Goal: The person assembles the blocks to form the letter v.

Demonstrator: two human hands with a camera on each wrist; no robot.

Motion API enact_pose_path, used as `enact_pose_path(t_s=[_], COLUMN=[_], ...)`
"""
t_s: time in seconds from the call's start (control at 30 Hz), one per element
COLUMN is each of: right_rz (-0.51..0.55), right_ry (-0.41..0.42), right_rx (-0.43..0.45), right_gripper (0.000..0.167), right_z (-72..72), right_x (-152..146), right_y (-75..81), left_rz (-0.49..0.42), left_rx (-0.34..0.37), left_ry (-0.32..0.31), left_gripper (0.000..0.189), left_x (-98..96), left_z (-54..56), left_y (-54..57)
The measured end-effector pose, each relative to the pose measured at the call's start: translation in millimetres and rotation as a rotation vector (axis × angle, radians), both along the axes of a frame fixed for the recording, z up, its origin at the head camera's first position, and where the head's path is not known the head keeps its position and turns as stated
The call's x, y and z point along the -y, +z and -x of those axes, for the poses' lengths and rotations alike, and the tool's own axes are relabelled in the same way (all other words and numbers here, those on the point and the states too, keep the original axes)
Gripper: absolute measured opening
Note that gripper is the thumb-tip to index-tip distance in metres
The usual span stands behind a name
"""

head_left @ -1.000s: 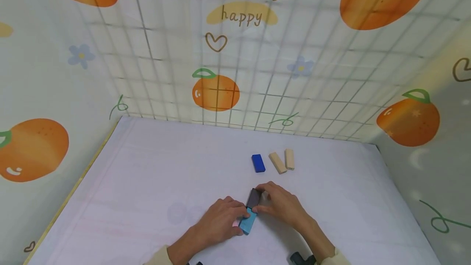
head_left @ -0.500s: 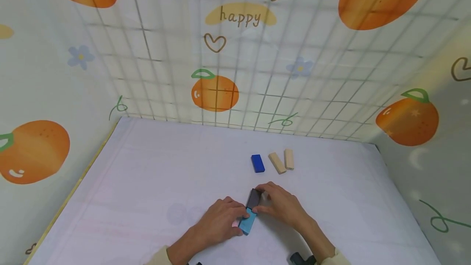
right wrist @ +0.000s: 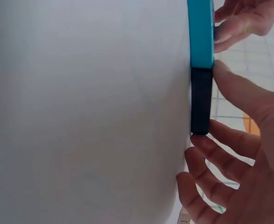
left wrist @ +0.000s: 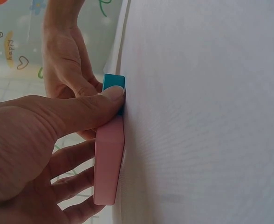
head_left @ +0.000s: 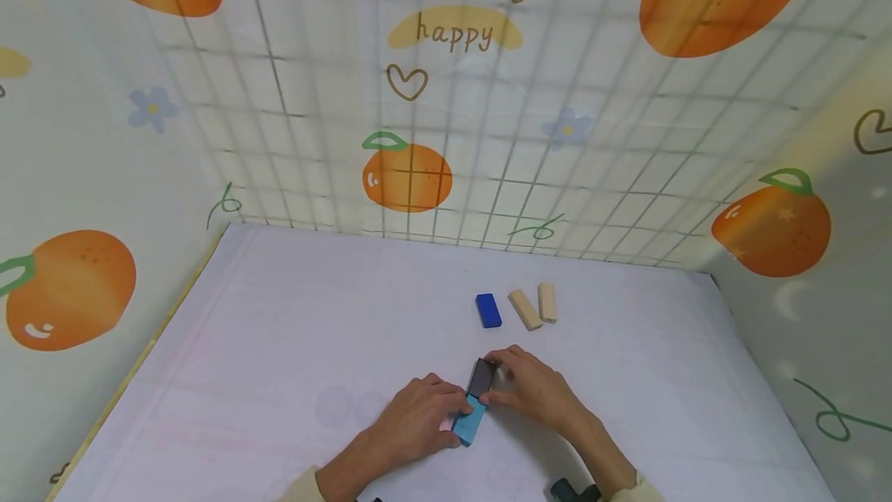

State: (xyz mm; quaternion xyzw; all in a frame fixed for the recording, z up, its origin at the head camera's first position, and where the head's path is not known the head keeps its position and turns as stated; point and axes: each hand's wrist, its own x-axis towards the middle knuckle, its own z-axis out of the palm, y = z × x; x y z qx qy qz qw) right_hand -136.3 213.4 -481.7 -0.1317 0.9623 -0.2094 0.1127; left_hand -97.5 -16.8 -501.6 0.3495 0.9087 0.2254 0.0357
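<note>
A black block (head_left: 481, 378) and a light-blue block (head_left: 468, 426) lie end to end on the table, touching. My right hand (head_left: 540, 390) holds the black block between thumb and index finger, the thumb by the seam in the right wrist view. With thumb and index finger, my left hand (head_left: 418, 418) grips the light-blue block, thumb at its near end. Beside that block lies a pink block (left wrist: 110, 161), mostly hidden under the left hand in the head view; the left wrist view shows it in front of the other left fingers.
Farther back on the white tabletop (head_left: 334, 308) lie a dark blue block (head_left: 488, 310) and two plain wooden blocks, one slanted (head_left: 525, 309) and one straighter (head_left: 547, 302). Printed cloth walls (head_left: 307, 169) enclose the back and sides.
Both hands and the blocks keep their places. Only the head view has shifted very slightly.
</note>
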Motion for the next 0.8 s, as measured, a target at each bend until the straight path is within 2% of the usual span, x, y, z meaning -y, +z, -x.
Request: enact_pose_path(t_s=[0.8], right_rz=[0.0], right_ry=[0.004], right_rx=[-0.002], right_gripper=[0.057], right_z=[-1.3], right_x=[-1.9], right_y=[-0.7], left_rz=[0.011], left_rx=[0.018], left_ry=[0.002], left_gripper=[0.037], left_x=[-0.6], left_z=[0.7], left_y=[-0.6])
